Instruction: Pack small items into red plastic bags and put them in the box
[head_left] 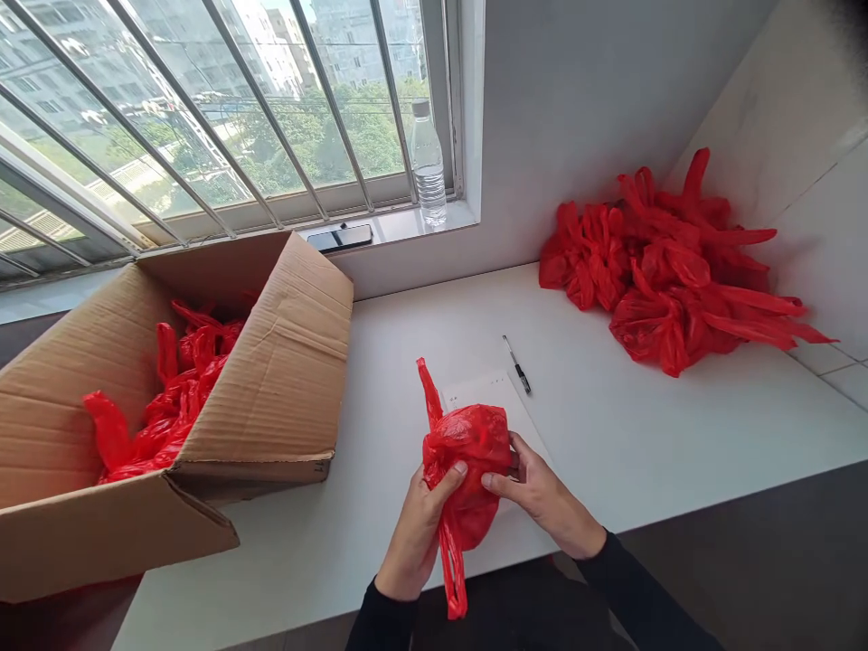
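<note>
Between my two hands is a bulging red plastic bag [475,443], held above the front part of the white table. My left hand [427,511] grips its left side, thumb pressed on the front. My right hand [539,493] clasps the right side, its thumb also on the front. One handle of the bag sticks up at the upper left and another loop hangs below. What the bag contains is hidden. Behind it, partly covered, lies a sheet of white paper [485,393] with small writing. A black-handled screwdriver [517,366] rests beside the paper.
At left stands an open cardboard box [271,371] holding several red bags [180,398]. More red bags [668,271] are heaped at the table's back right, against the wall. A water bottle [429,172] and a dark phone [340,238] sit on the windowsill.
</note>
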Demonstrator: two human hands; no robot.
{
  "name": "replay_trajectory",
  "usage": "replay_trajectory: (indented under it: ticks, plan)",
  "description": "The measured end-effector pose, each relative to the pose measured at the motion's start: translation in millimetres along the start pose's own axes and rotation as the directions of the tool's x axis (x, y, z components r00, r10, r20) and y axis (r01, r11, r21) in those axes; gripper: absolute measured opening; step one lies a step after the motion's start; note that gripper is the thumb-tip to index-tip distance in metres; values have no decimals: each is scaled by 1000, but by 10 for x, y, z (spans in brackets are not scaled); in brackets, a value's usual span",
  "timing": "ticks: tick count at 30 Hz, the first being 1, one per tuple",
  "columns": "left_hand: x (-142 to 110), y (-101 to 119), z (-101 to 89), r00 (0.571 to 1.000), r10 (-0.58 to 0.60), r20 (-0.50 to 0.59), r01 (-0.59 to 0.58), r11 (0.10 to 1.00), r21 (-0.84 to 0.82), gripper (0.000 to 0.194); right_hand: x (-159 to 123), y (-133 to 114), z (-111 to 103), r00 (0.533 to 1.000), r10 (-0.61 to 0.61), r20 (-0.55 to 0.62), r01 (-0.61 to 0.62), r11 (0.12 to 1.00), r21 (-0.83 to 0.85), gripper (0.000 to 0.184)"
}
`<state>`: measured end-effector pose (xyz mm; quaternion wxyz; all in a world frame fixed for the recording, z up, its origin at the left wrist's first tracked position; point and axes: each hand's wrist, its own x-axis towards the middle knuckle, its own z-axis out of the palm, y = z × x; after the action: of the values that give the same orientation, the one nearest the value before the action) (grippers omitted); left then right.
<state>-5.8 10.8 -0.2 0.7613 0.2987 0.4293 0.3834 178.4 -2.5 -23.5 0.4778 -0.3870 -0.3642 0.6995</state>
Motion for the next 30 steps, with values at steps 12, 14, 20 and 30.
replay_trajectory:
  ticks: [12,14,20,30]
  plan:
    - [-17,-249,24,997,50,63,-27,947,-321,55,32,6,-44,974,12,-228,20,990,136,42]
    - [-17,-291,40,997,68,24,-59,959,-276,63,15,23,-34,969,9,-248,26,990,138,43]
    - [-4,-275,-3,997,80,3,-78,978,-193,49,9,4,-19,968,2,-251,27,993,114,44]
    - [-268,324,63,986,124,111,-116,991,-71,32,-213,99,-22,982,6,-187,-20,997,-73,52]
